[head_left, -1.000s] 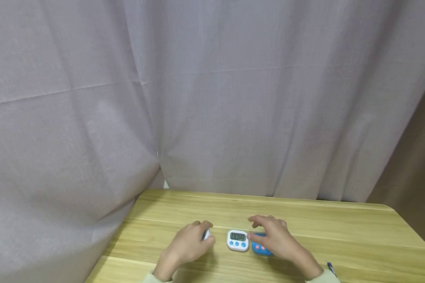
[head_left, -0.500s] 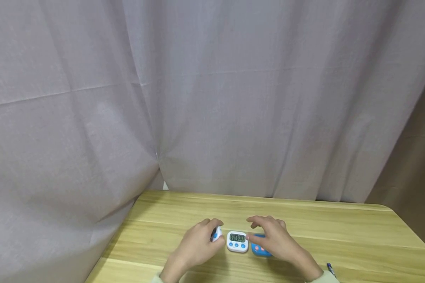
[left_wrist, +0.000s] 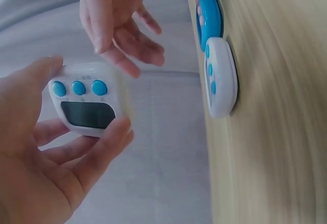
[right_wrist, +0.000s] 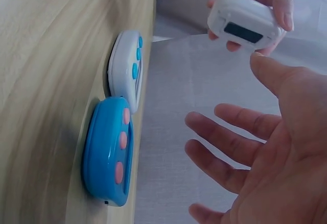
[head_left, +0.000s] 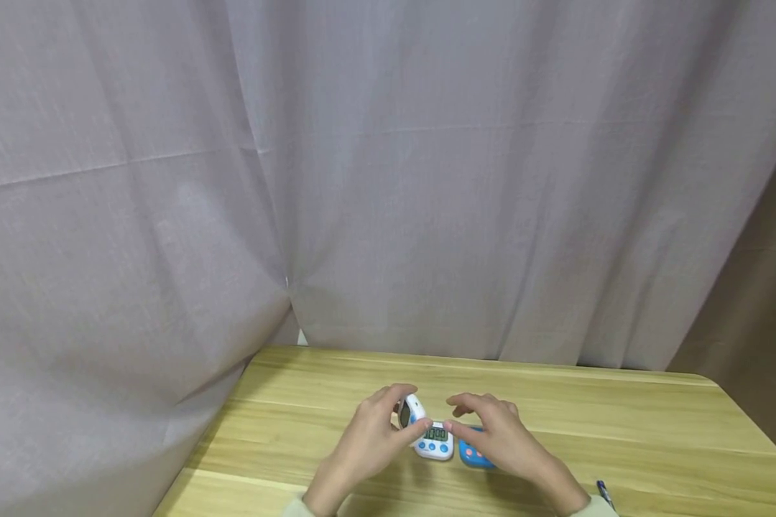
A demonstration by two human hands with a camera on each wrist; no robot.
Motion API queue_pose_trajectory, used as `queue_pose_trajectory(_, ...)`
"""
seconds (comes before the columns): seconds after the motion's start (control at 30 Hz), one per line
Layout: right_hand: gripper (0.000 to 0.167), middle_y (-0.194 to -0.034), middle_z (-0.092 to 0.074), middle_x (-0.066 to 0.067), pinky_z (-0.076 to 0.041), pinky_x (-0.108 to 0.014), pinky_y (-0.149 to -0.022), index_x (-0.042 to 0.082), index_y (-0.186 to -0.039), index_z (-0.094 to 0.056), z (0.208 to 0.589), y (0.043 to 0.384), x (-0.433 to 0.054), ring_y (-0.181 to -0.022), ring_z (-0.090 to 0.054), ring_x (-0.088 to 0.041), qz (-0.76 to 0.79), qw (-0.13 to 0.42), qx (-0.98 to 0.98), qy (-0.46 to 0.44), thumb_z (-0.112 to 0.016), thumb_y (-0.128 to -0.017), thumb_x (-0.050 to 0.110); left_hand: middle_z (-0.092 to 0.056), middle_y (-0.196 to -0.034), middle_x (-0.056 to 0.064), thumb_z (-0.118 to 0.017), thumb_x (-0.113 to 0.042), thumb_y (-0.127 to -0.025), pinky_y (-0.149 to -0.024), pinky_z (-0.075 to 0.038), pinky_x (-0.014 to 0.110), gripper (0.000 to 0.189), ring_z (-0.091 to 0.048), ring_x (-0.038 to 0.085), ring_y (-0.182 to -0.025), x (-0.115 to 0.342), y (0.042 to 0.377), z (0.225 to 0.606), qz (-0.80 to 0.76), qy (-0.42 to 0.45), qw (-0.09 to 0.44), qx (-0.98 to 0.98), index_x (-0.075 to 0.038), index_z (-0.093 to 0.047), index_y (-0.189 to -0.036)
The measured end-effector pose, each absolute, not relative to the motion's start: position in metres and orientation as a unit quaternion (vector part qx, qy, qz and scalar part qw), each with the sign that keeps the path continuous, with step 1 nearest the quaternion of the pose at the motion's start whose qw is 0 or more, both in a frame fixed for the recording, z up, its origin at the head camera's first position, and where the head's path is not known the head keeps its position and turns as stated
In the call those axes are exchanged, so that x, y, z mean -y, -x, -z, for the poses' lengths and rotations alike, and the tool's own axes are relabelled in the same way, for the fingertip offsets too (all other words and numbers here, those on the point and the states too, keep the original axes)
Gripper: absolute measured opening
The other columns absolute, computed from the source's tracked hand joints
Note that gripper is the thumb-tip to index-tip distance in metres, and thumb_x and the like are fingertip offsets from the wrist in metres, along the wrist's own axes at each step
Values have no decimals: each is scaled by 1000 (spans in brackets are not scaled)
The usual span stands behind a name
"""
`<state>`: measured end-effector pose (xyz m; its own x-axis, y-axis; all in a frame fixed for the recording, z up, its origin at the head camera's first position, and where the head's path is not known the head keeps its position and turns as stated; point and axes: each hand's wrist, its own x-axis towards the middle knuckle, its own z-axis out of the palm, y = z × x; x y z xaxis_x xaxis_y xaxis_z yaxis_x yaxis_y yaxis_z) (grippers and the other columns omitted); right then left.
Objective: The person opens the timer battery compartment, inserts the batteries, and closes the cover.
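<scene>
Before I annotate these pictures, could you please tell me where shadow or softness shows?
Head: soft shadows on the table below the left hand and right hand; left wrist: marks by the buttons on the held white timer too blurred to read; right wrist: shadow dims the table beside the blue timer.

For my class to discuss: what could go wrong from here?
The left hand grips the raised timer by its edges, so it might slip and drop onto the table or the lying white timer. The right hand, near the blue timer, might brush its pink buttons.
</scene>
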<state>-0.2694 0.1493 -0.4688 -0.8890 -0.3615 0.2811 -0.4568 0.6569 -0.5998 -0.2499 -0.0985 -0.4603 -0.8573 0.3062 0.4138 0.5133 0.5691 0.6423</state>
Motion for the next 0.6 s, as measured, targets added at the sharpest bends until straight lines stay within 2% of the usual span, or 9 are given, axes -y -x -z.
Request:
queue_pose_trajectory(0.13, 39, -112, -76, 13, -39, -57, -104, 22, -128, -72, 468, 269, -149, -116, -65, -20, -359, 64, 903, -229, -72, -99, 49, -70, -121, 5, -77, -42, -97, -72, -61, 13, 55, -71, 11, -99, 92, 251, 460, 458, 249, 115, 846, -10, -61, -139)
queue_pose_trajectory(0.23, 37, -112, -76, 9, -47, -61, -103, 21, -128, -72, 467, 269, -148, -117, -65, -22, -377, 57, 894, -234, -69, -101, 48, -69, -123, 6, -76, -43, -97, -74, -61, 13, 56, -71, 12, -104, 88, 251, 460, 481, 252, 106, 833, -10, -60, -140)
queue_pose_trajectory(0.4, 32, -112, -76, 7, -54, -65, -97, 18, -128, -71, 462, 269, -150, -116, -66, -26, -427, 31, 868, -250, -64, -106, 40, -69, -128, 5, -78, -43, -96, -81, -62, 15, 58, -69, 16, -113, 80, 251, 457, 476, 247, 128, 834, -10, -61, -139)
queue_pose_trajectory(0.47, 29, -112, -76, 8, -56, -56, -95, 17, -127, -71, 460, 269, -151, -114, -67, -23, -446, 19, 857, -258, -62, -108, 36, -70, -127, 3, -79, -43, -94, -84, -63, 18, 58, -69, 16, -115, 77, 251, 456, 480, 243, 140, 831, -10, -62, -138)
queue_pose_trajectory(0.57, 27, -116, -76, 5, -56, -37, -87, 15, -128, -71, 458, 269, -153, -108, -66, -16, -474, -6, 838, -269, -58, -110, 32, -70, -125, 2, -80, -43, -94, -88, -64, 22, 58, -69, 17, -117, 73, 251, 454, 502, 242, 148, 817, -11, -62, -137)
queue_pose_trajectory(0.6, 28, -117, -76, 1, -55, -30, -79, 14, -129, -70, 458, 269, -154, -98, -67, -13, -486, -19, 831, -271, -57, -111, 31, -70, -124, 2, -81, -43, -94, -89, -64, 22, 57, -69, 18, -117, 72, 252, 454, 509, 245, 151, 811, -11, -61, -137)
